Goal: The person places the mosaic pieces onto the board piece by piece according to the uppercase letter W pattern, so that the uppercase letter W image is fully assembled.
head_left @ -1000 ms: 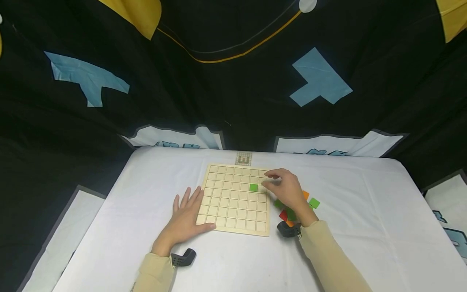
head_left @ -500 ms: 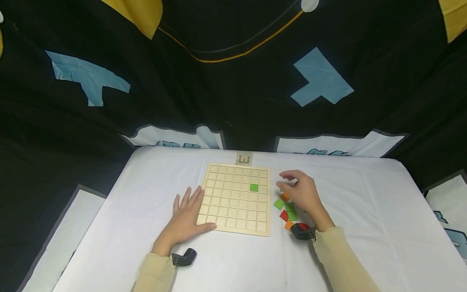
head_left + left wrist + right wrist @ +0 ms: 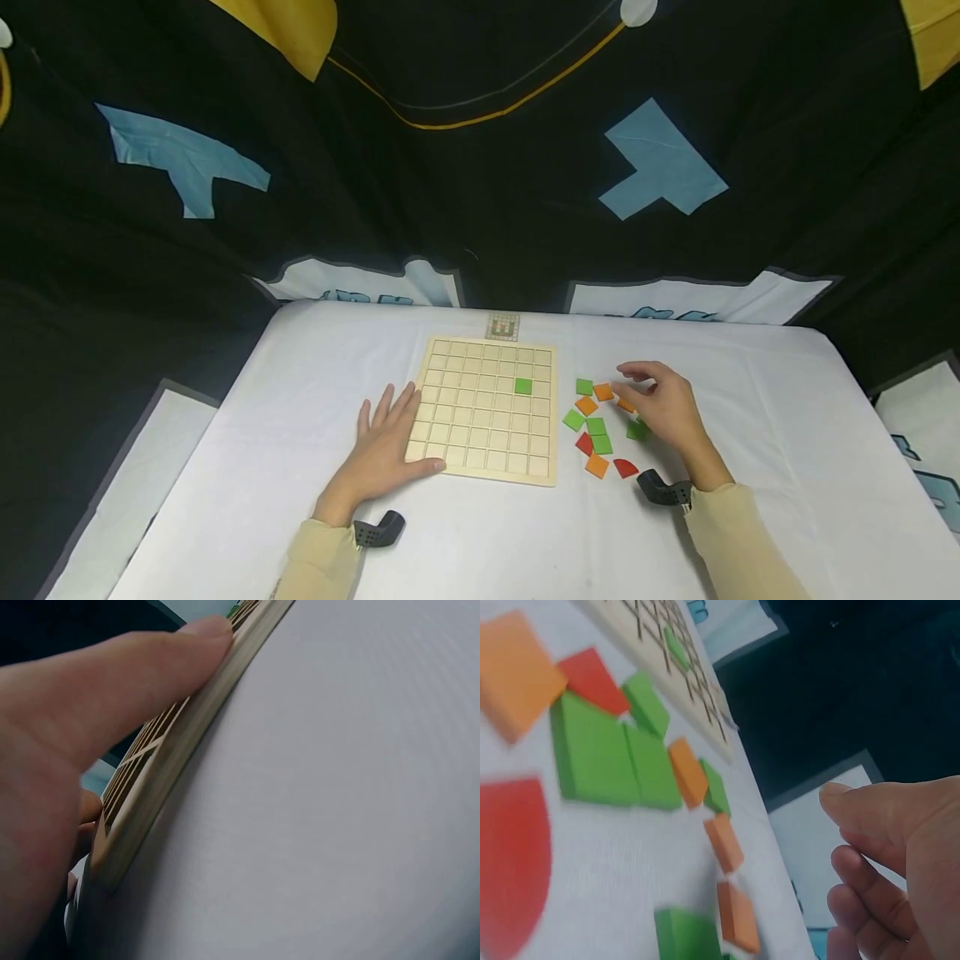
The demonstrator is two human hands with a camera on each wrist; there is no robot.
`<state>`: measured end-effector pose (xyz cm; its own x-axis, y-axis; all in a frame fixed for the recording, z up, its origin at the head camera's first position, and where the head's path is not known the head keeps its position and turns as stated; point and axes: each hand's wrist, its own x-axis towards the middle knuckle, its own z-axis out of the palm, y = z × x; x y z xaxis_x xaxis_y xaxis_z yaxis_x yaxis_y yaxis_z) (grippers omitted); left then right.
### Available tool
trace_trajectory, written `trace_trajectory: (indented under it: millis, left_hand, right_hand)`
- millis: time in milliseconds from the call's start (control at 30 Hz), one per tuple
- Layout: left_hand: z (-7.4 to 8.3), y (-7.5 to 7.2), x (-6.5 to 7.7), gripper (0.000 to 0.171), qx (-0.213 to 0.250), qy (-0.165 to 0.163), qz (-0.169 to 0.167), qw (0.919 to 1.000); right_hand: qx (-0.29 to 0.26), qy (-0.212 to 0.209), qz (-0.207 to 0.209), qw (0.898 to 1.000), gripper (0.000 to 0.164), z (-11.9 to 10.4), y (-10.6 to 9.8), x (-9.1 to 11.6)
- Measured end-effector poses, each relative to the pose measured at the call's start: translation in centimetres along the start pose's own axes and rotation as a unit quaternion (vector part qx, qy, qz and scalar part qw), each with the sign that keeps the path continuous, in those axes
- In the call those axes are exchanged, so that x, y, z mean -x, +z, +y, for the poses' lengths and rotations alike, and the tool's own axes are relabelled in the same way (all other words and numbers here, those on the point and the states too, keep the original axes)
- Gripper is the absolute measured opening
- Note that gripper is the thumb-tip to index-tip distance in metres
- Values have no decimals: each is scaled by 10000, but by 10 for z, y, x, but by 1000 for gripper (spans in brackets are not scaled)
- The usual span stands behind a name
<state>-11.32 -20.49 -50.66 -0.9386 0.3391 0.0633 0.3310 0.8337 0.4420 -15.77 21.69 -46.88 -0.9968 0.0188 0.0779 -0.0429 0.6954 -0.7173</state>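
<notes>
A square wooden grid board [image 3: 480, 480] lies on the white table with one green square tile [image 3: 522, 387] in a cell at its upper right. My left hand [image 3: 381, 447] rests at the board's left side, fingers spread; in the left wrist view the thumb [image 3: 176, 664] lies on the board's near edge. To the right of the board my right hand [image 3: 667, 408] hovers over loose tiles. Its fingers are loosely bent and nothing shows between thumb and fingers in the right wrist view. Close to that thumb is an orange tile [image 3: 603, 392]; another green tile [image 3: 637, 430] lies under the hand.
Several green, orange and red tiles lie scattered between board and right hand, among them a red quarter-round piece [image 3: 625, 468] and a green tile [image 3: 584, 387]. A small patterned card [image 3: 502, 326] lies behind the board. A black printed curtain [image 3: 480, 208] hangs beyond the table.
My right hand has moved rightward from above the board's right edge, past the loose tiles, uncovering several of them. My left hand and the board have stayed in place.
</notes>
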Motion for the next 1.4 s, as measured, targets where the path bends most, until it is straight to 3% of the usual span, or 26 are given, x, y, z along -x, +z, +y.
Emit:
trace_trajectory:
  millis: [533, 800, 1400]
  left_hand:
    - [-2, 1, 0, 116, -25, -22, -35, 10000]
    - [0, 2, 0, 115, 15, -10, -16, 10000]
    - [0, 1, 2, 116, -8, -75, -44, 10000]
  right_hand:
    - [484, -76, -106, 9987, 36, 23, -6, 8]
    - [524, -40, -359, 9980, 41, 30, -5, 11]
    - [912, 128, -641, 9937, 38, 27, -1, 10]
